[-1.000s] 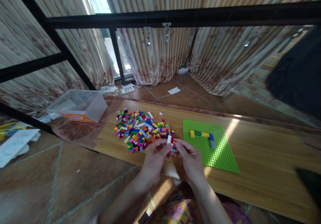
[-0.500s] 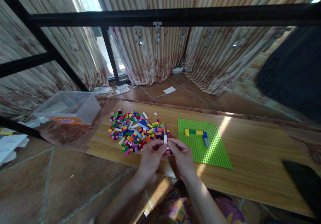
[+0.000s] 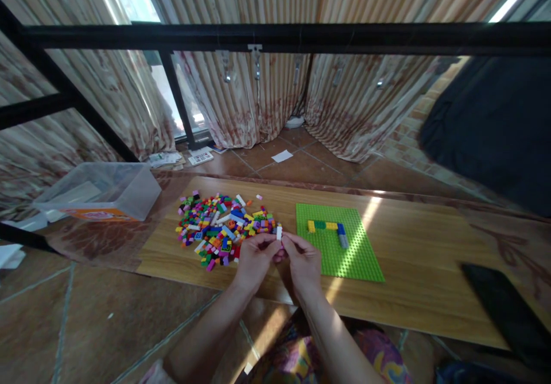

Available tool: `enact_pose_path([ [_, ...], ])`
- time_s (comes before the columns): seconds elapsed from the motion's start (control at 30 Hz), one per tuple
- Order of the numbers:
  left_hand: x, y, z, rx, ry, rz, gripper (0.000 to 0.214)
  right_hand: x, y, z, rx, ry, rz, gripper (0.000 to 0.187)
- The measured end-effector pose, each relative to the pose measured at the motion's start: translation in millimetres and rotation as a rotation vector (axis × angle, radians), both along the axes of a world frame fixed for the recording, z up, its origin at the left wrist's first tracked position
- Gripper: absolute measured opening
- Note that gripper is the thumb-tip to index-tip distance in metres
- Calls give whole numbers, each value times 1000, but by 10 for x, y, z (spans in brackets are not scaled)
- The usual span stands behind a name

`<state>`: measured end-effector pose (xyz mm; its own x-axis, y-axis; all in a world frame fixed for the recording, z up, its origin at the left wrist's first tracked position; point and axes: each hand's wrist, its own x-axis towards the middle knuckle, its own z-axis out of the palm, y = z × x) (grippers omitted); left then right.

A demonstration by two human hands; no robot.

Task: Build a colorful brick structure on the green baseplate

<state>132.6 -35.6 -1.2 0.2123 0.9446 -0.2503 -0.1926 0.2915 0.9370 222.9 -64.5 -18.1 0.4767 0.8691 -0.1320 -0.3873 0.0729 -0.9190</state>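
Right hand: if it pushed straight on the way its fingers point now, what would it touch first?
The right hand points left-forward, pinching a white brick with the left hand. It would likely meet the left fingertips first, then the brick pile; depth is uncertain.

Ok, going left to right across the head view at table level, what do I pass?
Clear plastic box → pile of loose coloured bricks → left hand → white brick pinched between both hands' fingers → right hand → green baseplate bearing a short row of bricks → dark flat object at the table's right end.
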Motion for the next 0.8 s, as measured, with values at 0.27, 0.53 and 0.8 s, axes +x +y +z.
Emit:
enact_pose_path([
  [0.27,22,73,25,-12,-19,-46,21,10,34,-27,0,-153,-25,29],
  [0.53,-51,127,-48,281,402,-141,13,185,-47,45,-19,-552,28,19],
  [0.8,-84,136,125,630,1259,-175,19,1035,72,128,-94,-1459,55,33],
])
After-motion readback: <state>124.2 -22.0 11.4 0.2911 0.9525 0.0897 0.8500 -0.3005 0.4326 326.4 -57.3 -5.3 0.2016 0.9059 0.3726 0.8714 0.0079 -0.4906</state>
